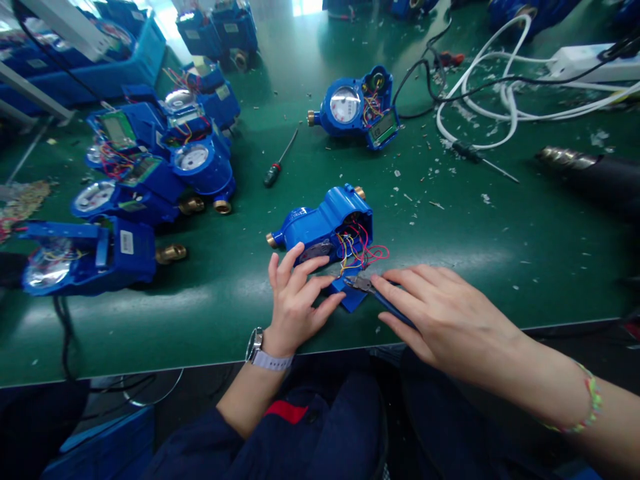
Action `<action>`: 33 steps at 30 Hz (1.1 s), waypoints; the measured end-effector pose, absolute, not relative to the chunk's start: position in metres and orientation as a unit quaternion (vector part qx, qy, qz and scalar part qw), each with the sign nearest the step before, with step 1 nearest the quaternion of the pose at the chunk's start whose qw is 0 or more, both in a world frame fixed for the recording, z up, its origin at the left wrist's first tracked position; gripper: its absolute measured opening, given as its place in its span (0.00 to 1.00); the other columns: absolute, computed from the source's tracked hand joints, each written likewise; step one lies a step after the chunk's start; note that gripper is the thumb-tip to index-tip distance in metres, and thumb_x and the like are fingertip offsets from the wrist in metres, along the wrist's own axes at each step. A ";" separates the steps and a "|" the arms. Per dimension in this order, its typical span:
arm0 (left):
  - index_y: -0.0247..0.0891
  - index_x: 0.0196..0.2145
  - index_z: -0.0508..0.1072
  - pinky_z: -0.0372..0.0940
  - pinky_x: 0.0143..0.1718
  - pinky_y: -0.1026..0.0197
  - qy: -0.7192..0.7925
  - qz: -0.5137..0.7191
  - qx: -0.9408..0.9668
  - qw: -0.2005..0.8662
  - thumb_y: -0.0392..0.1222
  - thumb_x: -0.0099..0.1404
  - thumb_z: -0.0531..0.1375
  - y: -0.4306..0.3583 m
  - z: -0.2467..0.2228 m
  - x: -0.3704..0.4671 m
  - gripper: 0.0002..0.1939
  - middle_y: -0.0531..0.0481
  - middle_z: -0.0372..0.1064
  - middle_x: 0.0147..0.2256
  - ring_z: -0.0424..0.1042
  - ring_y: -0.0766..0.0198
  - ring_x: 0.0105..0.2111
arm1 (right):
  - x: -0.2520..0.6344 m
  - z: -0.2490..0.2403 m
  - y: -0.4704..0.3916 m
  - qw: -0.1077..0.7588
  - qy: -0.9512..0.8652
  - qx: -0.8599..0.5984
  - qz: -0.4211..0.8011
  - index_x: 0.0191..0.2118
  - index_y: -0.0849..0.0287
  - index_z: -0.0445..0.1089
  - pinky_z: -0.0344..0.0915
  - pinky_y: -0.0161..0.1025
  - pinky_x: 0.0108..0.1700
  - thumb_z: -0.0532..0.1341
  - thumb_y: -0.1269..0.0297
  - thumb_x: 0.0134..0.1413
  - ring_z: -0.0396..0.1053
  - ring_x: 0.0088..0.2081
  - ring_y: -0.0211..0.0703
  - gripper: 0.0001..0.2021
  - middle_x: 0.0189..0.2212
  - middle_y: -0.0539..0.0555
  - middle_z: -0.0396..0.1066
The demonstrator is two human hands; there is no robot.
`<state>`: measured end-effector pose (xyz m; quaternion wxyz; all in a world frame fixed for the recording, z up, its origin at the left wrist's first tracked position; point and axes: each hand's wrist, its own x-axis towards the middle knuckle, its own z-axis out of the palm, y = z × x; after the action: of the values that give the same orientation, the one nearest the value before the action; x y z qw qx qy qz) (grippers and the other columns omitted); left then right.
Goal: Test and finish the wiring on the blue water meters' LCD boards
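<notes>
A blue water meter (323,220) with brass ends lies on the green table in front of me, its housing open. Red, yellow and white wires (356,248) spill from the housing toward me, over a small blue flap (354,299). In my right hand (440,310) is a pair of cutting pliers (383,297), with the metal jaws at the wires' near ends. My left hand (297,303) rests against the near side of the meter, thumb and forefinger closed at the wire ends beside the jaws. What exactly those fingertips pinch is partly hidden.
Several blue meters (135,167) crowd the left side, beside a blue crate (145,60). Another open meter (357,107) lies farther back. A screwdriver (280,160), a soldering iron (483,160) with its white cable, a heat gun (585,170) and wire scraps lie around the table.
</notes>
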<state>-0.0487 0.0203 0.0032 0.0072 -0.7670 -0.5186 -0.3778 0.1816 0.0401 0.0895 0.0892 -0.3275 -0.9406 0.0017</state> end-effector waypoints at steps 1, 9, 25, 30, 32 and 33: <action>0.44 0.37 0.76 0.43 0.68 0.39 -0.519 -0.377 -0.767 0.007 0.47 0.63 0.67 0.020 0.003 -0.049 0.07 0.48 0.77 0.47 0.59 0.49 0.64 | 0.181 0.089 0.040 0.088 -0.942 -0.324 -0.002 0.50 0.69 0.73 0.65 0.47 0.37 0.64 0.67 0.58 0.70 0.38 0.56 0.15 0.41 0.61 0.74; 0.44 0.37 0.76 0.44 0.68 0.38 -0.518 -0.377 -0.768 0.008 0.47 0.63 0.67 0.020 0.003 -0.048 0.08 0.48 0.77 0.47 0.60 0.49 0.64 | 0.180 0.082 0.033 0.114 -0.942 -0.314 -0.027 0.50 0.72 0.72 0.68 0.46 0.35 0.57 0.69 0.66 0.73 0.36 0.53 0.13 0.40 0.62 0.76; 0.44 0.37 0.77 0.44 0.67 0.35 -0.532 -0.369 -0.762 -0.002 0.47 0.63 0.66 0.021 0.003 -0.048 0.07 0.47 0.76 0.48 0.59 0.46 0.65 | 0.189 0.066 0.039 0.202 -0.857 -0.397 0.260 0.52 0.66 0.74 0.74 0.42 0.52 0.54 0.67 0.69 0.77 0.46 0.46 0.15 0.47 0.58 0.77; 0.45 0.38 0.77 0.44 0.68 0.36 -0.533 -0.372 -0.760 -0.005 0.46 0.63 0.66 0.021 0.003 -0.048 0.07 0.47 0.76 0.48 0.59 0.47 0.65 | 0.188 0.070 0.040 0.205 -0.803 -0.421 0.368 0.51 0.64 0.76 0.74 0.37 0.49 0.54 0.65 0.67 0.77 0.46 0.44 0.16 0.47 0.55 0.77; 0.45 0.38 0.77 0.44 0.68 0.36 -0.533 -0.373 -0.759 -0.004 0.46 0.63 0.66 0.021 0.004 -0.048 0.06 0.48 0.76 0.48 0.59 0.48 0.65 | 0.187 0.072 0.040 0.205 -0.780 -0.432 0.403 0.50 0.63 0.77 0.75 0.36 0.47 0.54 0.64 0.66 0.78 0.43 0.43 0.16 0.45 0.54 0.78; 0.45 0.38 0.77 0.44 0.68 0.36 -0.534 -0.373 -0.759 -0.004 0.46 0.63 0.66 0.021 0.004 -0.048 0.06 0.48 0.76 0.48 0.59 0.48 0.65 | 0.187 0.073 0.041 0.203 -0.769 -0.439 0.417 0.49 0.62 0.77 0.75 0.36 0.46 0.54 0.63 0.66 0.78 0.41 0.43 0.16 0.43 0.54 0.79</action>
<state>-0.0475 0.0209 0.0038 -0.0036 -0.7590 -0.5335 -0.3731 0.1870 0.0405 0.0729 0.2031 -0.4393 -0.7694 0.4169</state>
